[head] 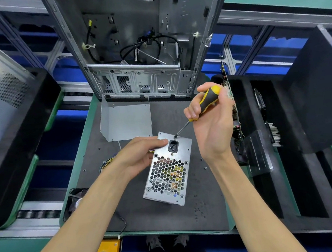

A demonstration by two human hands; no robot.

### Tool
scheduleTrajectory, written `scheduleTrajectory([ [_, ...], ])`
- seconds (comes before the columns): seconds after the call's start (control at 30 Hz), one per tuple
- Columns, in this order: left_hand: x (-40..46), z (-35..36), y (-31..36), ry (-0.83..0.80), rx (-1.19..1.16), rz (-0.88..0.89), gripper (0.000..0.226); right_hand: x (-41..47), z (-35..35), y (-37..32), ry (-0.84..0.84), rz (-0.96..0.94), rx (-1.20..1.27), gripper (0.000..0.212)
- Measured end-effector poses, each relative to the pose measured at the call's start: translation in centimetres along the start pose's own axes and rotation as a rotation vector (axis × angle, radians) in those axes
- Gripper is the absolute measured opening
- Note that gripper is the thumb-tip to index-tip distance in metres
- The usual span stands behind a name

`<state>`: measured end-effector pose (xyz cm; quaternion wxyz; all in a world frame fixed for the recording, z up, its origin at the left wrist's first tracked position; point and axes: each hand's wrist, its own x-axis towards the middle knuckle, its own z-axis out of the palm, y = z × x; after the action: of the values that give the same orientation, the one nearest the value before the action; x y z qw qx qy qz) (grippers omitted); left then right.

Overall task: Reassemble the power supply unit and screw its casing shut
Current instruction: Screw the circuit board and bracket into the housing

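Black foam trays [14,149] are seen at the far left, and a grey perforated panel [1,87] leans there. Further to the right, a dark mat [140,213] covers the surface, which is edged in green. A bundle of coloured wires [106,163] is visible just left of the left forearm. At the back of the mat a bent sheet-metal cover [126,120] is placed upright, and behind it an open computer case [135,48] with black cables inside is standing.

The power supply unit [167,170] is held in the middle of the mat, with its honeycomb grille and its black power socket [173,145] turned up toward the camera. The left hand [141,154] is curled round the upper left edge of the unit, the thumb resting on the top face beside the socket.

A screwdriver [205,103] with a yellow and black handle is gripped by the right hand [210,122], the fingers being closed round the handle. Its tip is set on a screw [175,137] at the top edge of the unit, just above the socket.

At the right, more black foam trays [306,154] are seen, with circuit boards [233,108] standing in the slots.
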<state>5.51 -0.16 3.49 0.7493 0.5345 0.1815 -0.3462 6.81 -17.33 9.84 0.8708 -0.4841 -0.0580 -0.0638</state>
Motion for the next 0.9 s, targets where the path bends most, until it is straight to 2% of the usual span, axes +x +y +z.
scheduleTrajectory([
  [0.33, 0.1, -0.1, -0.1, 0.007, -0.003, -0.006, 0.021, -0.5, 0.8, -0.2, -0.096, -0.013, -0.199, 0.032],
  [0.47, 0.1, 0.1, 0.0, 0.010, -0.017, -0.002, 0.026, -0.7, 1.8, -0.6, -0.193, -0.054, -0.302, 0.009],
  [0.6, 0.0, 0.1, 0.0, 0.016, -0.022, 0.000, 0.028, -0.3, 2.6, -0.4, -0.237, -0.031, -0.372, 0.012],
  [0.7, -0.2, 0.2, 0.0, 0.025, -0.026, -0.005, 0.027, -0.1, 2.5, -0.4, -0.226, 0.023, -0.393, 0.036],
  [0.77, -0.2, 0.3, 0.1, 0.029, -0.024, -0.006, 0.026, -0.1, 2.6, -0.5, -0.197, 0.030, -0.371, 0.029],
  [0.83, -0.3, 0.3, 0.1, 0.029, -0.029, -0.001, 0.026, -0.2, 2.9, -0.6, -0.214, 0.007, -0.365, 0.007],
  [0.9, -0.3, 0.3, 0.2, 0.022, -0.035, 0.000, 0.026, -0.1, 2.9, -0.4, -0.218, -0.019, -0.366, 0.013],
])
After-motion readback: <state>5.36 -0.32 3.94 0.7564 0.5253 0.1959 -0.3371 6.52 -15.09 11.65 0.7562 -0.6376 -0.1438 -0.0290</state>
